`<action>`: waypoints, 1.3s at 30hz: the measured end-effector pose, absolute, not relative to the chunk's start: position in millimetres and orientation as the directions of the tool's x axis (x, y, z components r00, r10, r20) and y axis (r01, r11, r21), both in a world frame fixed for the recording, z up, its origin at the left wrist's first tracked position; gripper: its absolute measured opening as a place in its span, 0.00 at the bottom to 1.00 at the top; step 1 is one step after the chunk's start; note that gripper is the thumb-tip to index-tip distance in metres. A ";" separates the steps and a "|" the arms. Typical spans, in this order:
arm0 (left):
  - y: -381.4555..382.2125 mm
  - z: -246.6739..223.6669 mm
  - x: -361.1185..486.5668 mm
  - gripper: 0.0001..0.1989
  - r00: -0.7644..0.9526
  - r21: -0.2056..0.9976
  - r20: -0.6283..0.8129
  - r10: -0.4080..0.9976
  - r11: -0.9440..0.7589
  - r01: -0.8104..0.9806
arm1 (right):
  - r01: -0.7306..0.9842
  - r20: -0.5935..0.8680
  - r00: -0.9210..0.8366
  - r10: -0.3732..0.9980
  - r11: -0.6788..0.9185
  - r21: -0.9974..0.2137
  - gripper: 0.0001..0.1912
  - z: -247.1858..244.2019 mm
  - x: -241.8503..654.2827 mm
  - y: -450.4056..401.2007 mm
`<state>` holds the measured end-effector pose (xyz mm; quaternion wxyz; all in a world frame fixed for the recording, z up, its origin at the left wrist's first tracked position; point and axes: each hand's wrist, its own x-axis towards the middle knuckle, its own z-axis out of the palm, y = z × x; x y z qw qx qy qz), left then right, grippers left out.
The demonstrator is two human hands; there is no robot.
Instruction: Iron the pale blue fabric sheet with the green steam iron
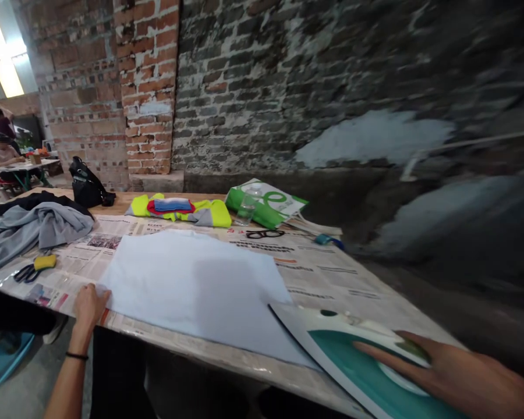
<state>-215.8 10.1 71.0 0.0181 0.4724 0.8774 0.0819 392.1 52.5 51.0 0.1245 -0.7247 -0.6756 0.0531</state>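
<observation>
White cloth (166, 279) lies between left grip (89, 304) — hold unclear — and right grip (456, 369), clasping the iron (347, 349)

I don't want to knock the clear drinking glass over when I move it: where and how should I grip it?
Probably best around the middle of the side wall of the clear drinking glass, coming from the near side. It stands upright, and its round wall faces you, while the green and white bag crowds it behind and to the right. Keep above the black-framed eyeglasses.
</observation>
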 end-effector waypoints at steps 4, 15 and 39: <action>19.4 79.8 -224.2 0.23 -0.544 0.161 -0.033 0.838 0.542 0.825 | 0.945 -0.011 0.171 0.985 -0.167 -0.280 0.26 74.9 372.2 41.1; 23.3 64.9 -240.1 0.22 -0.520 0.275 0.179 0.835 0.465 0.842 | 0.995 -0.093 -0.040 0.995 0.032 -0.092 0.22 193.6 280.3 29.1; 96.6 24.6 -223.3 0.24 -0.038 0.165 0.184 0.982 0.007 0.986 | 0.895 -0.255 -0.446 0.858 0.436 -0.096 0.21 154.3 161.3 102.4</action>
